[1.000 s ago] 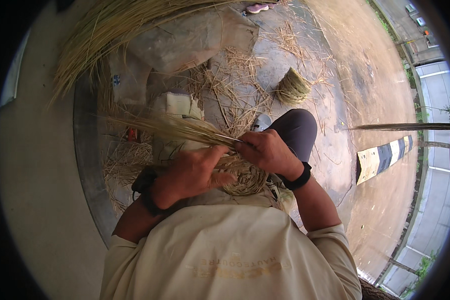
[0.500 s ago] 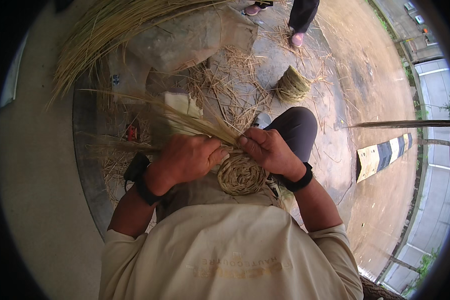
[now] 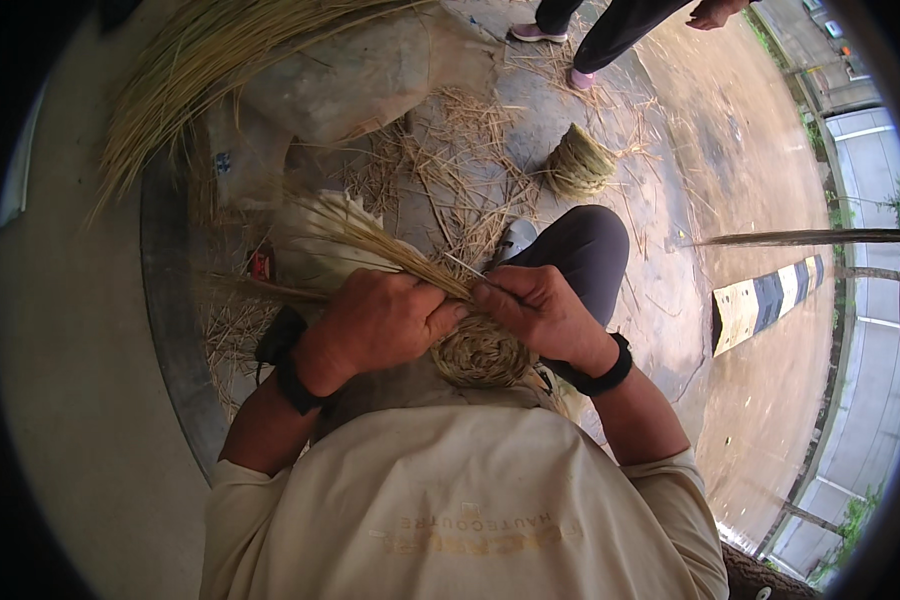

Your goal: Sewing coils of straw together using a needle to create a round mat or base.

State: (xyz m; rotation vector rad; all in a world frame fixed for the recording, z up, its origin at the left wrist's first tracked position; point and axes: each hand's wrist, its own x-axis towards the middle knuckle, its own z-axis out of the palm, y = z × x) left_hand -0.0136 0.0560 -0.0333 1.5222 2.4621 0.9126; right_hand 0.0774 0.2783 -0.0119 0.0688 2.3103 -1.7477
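Observation:
My left hand (image 3: 380,320) is closed around pale straw strands (image 3: 380,243), its thumb beside the top of a round coiled straw piece (image 3: 480,355) in my lap. Close by, my right hand (image 3: 540,310) pinches the strands' end together with a thin pale rod (image 3: 461,264), perhaps a needle, which points up and left; its material I cannot make out. Both hands rest just above the coil, whose upper edge they partly hide. Loose straw ends fan out leftward from my fingers, blurred at their tips.
A woven straw cylinder (image 3: 580,163) stands ahead, among scattered straw (image 3: 450,160). A long straw heap (image 3: 170,90) and crumpled sheeting (image 3: 340,75) lie upper left. A co-worker's legs (image 3: 630,35) and hand (image 3: 712,12) show at top. A striped barrier (image 3: 767,303) is right.
My left hand has risen slightly and its fingers have closed on the strands. The co-worker's legs and hand have come into view at the top.

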